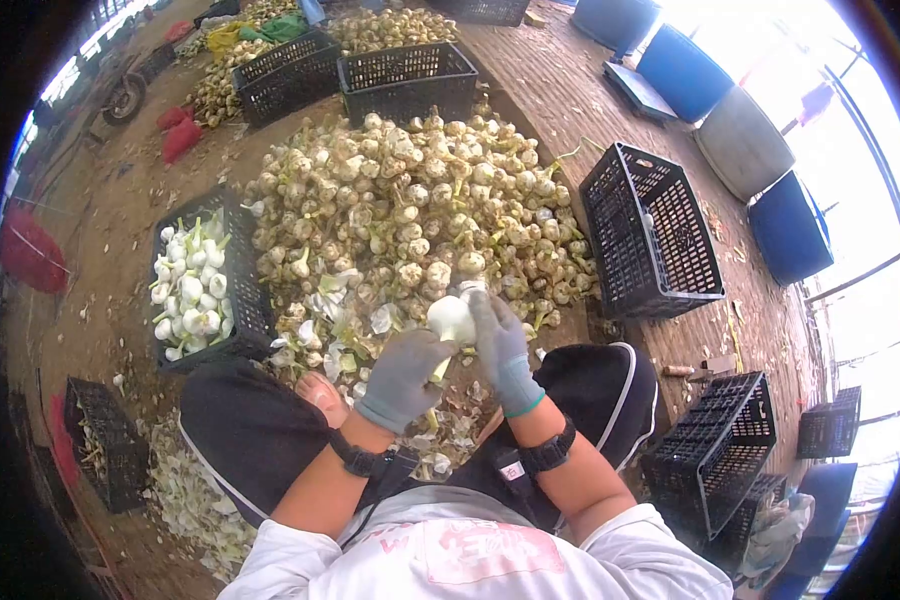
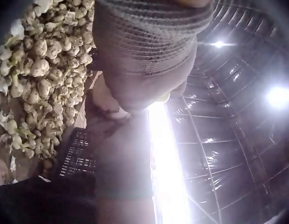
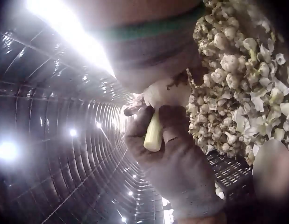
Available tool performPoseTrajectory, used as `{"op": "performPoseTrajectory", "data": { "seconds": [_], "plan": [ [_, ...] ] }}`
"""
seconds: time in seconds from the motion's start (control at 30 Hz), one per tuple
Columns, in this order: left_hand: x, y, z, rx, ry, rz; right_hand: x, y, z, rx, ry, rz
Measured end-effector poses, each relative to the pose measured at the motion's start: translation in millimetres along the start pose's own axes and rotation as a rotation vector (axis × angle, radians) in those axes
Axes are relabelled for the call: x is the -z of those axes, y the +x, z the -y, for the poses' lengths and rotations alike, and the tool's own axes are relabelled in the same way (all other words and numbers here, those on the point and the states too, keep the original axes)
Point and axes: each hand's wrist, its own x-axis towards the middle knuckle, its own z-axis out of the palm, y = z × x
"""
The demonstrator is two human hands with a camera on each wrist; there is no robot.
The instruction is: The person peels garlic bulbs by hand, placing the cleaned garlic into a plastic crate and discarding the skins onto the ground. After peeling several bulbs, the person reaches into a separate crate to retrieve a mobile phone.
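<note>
Both hands wear grey gloves and meet at one white garlic bulb (image 1: pixel 452 320) in front of the lap. The left hand (image 1: pixel 407 375) grips its short cut green stem (image 3: pixel 153 133), which pokes out between finger and thumb in the right wrist view. On the bulb's other side, the right hand (image 1: pixel 500 340) holds it with bent fingers, whitish skin at the fingertips. Just beyond lies a big heap of unpeeled garlic (image 1: pixel 410 200), brownish and dirty. Loose peeled skins (image 1: pixel 345 310) are scattered at the heap's near edge. In the left wrist view the glove hides the bulb.
A black crate (image 1: pixel 245 290) of clean white garlic stands at left. Another black crate (image 1: pixel 653 230) is right of the heap, with stacked crates (image 1: pixel 715 455) nearer. A wooden-handled tool (image 1: pixel 680 370) lies on the boards. Blue barrels (image 1: pixel 790 228) line the right side.
</note>
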Motion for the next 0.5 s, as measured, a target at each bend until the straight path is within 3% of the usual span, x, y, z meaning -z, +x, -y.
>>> {"op": "performPoseTrajectory", "data": {
  "seconds": [0.07, 0.13, 0.2, 0.23, 0.27, 0.3, 0.33, 0.37, 0.4, 0.47, 0.5],
  "plan": [
    [-4.0, -2.0, 4.8, 0.030, -0.064, -0.027, 4.2, 0.5, 0.3, 0.067, -0.014, -0.144],
    [-6.2, -5.7, 13.7, 0.235, -0.185, -0.261, 18.3, 10.0, -9.3, 0.086, 0.082, -0.209],
    [3.0, -4.5, 6.7, 0.539, -0.847, -0.434, 44.1, 16.6, 5.0, 0.090, 0.700, 0.075],
    [6.6, -3.3, 9.1, 0.571, -0.942, -0.465, 52.6, 16.7, 21.1, -0.015, 0.947, 0.112],
    [11.4, -3.5, 12.9, 0.602, -1.035, -0.495, 52.7, 15.3, 29.5, 0.002, 0.871, 0.228],
    [13.5, -6.5, 19.3, 0.603, -1.030, -0.497, 31.7, 2.4, 51.4, -0.036, 0.624, 0.153],
    [12.4, -9.7, 28.4, 0.424, -0.752, -0.422, 13.8, -6.8, 65.5, -0.070, 0.374, 0.077],
    [10.5, -11.3, 32.7, 0.247, -0.479, -0.342, 13.2, -5.5, 59.5, -0.071, 0.374, 0.076],
    [12.8, -6.6, 31.0, 0.247, -0.481, -0.341, 16.9, -2.9, 49.1, -0.070, 0.168, 0.134],
    [22.9, 5.8, 22.9, -0.099, -0.117, -0.079, 21.3, -0.4, 31.7, -0.069, -0.241, 0.240],
    [24.0, 5.3, 18.7, -0.095, -0.074, -0.009, 13.8, -2.1, 32.9, -0.025, -0.361, 0.190]
  ]
}}
